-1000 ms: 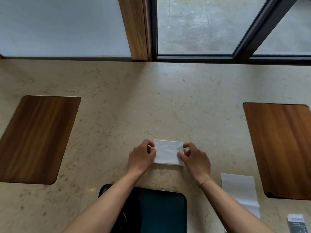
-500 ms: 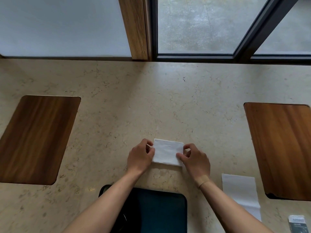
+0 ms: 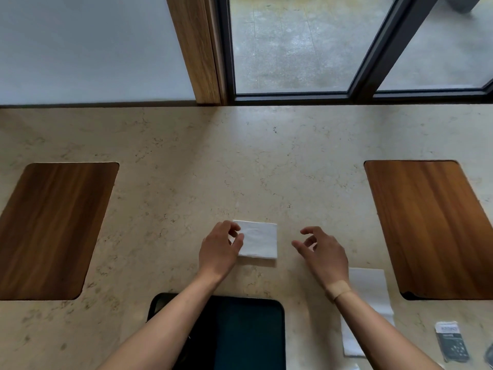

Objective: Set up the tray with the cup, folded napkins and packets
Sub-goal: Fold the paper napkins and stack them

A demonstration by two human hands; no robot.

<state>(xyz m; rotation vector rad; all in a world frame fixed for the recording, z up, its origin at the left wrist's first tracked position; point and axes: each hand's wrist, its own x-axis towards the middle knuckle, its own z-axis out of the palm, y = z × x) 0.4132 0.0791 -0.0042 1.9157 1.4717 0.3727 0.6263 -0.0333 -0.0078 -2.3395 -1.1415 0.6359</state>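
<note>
Early days on this one, by the look of it. One folded napkin (image 3: 258,239) sits on the worktop near its near edge, the left hand (image 3: 219,250) pinching its left side with closed fingers. The right hand (image 3: 324,253) hangs just beside it, fingers loosely open, holding nothing. The dark tray (image 3: 250,332) at the near edge looks bare as far as it shows. A second napkin (image 3: 372,295) and a packet (image 3: 451,341) wait toward the near right corner. No cup visible.

Café-like window counter (image 3: 240,156) with inset wooden panels (image 3: 53,231), serving tray (image 3: 248,335).
</note>
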